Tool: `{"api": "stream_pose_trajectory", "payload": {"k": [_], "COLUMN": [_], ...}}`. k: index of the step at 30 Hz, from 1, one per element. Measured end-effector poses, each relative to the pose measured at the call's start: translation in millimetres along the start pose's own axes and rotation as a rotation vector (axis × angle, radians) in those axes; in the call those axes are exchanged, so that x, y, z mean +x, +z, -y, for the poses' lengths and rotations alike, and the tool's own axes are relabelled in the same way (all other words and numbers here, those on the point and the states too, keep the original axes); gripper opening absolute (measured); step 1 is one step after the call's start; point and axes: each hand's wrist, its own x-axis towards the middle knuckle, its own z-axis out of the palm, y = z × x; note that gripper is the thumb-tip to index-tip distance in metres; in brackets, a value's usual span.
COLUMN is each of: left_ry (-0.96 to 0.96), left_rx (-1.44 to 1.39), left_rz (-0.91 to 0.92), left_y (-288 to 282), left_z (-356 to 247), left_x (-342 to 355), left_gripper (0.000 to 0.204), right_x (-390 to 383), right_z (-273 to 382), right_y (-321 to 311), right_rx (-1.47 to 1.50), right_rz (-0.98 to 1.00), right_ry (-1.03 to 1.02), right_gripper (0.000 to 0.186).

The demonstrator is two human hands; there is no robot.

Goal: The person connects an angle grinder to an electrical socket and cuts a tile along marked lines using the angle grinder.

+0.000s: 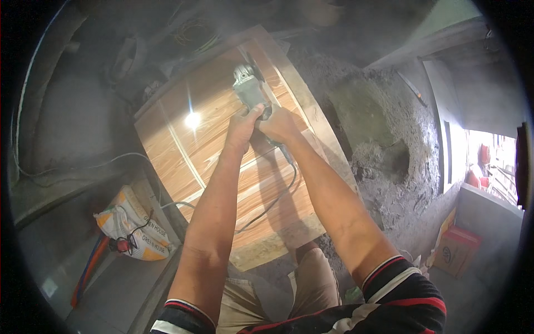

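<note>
Both of my hands are closed around the body of an angle grinder (250, 93), which points away from me with its metal head at the far end. My left hand (241, 130) grips its left side, thumb along the body. My right hand (280, 123) wraps the rear from the right. The grinder is over a wood-grain surface (208, 145) with pale lines across it, close to its far right border. A dark disc edge shows beside the head; whether it touches the surface I cannot tell. A dark cord (290, 186) trails from the grinder back toward me.
Haze hangs in the air. A bright lamp spot (192, 120) shows over the surface. At left lie a white and yellow sack (136, 225) and a pale cable (105, 162). Rough grey cement (411, 161) borders the right side; a red-topped carton (457, 250) stands at lower right.
</note>
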Motion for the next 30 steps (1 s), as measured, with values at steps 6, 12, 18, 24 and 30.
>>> {"api": "stream_pose_trajectory", "payload": {"k": [6,12,18,24,30], "left_ry": [-0.016,-0.042,0.002,-0.096,-0.039], "left_rx": [0.042,0.011,-0.004,0.032,0.012], "left_rz": [-0.01,0.018,0.021,0.003,-0.004], "left_y": [-2.2,4.1,9.7,5.3,5.0], "left_z": [3.3,2.6,10.0,7.6,8.3], "left_x": [-10.2,-18.4,-15.8,-12.4,-16.0], "left_gripper": [0.05,0.053,0.05,0.048,0.047], "right_x": [-15.8,-23.9,-18.4,-16.8,-23.1], "right_z": [2.4,1.1,-14.3,-7.0,-2.4], "right_y": [-1.0,-7.4,-4.1,-5.9,-6.2], "right_rx": [0.009,-0.056,-0.033,-0.054,-0.028], "right_rz": [-0.013,0.006,-0.039,0.004,0.006], "right_ry": [-0.024,0.014,-0.034,-0.012,0.007], "right_gripper": [0.067,0.07,0.069,0.064,0.065]}}
